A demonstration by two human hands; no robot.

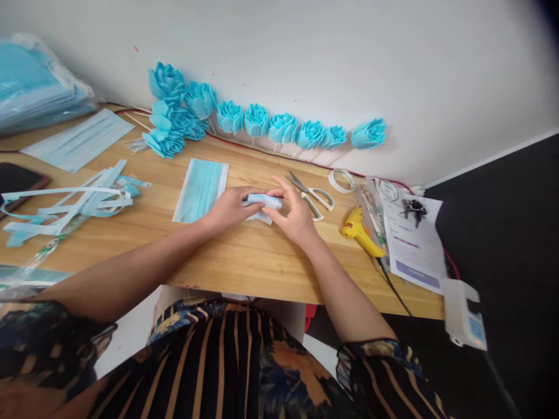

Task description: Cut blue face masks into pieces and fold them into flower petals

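Observation:
Between my two hands, just above the table, is a folded light-blue and white piece of face-mask material (264,201). My left hand (231,208) has its fingers closed on the left end of it. My right hand (292,214) pinches the right end between thumb and fingers. A white flap (262,217) hangs below the folded piece. Left of my left hand, a flat pleated blue face mask (201,189) lies on the wood. Scissors with white handles (311,195) lie just right of my right hand, partly behind it.
Blue flowers on sticks (255,120) lean along the wall. Cut strips (82,201) and a bag of masks (39,84) are at left. At right are a tape roll (342,181), a yellow glue gun (362,231), a paper with keys (413,238) and a power strip (463,314).

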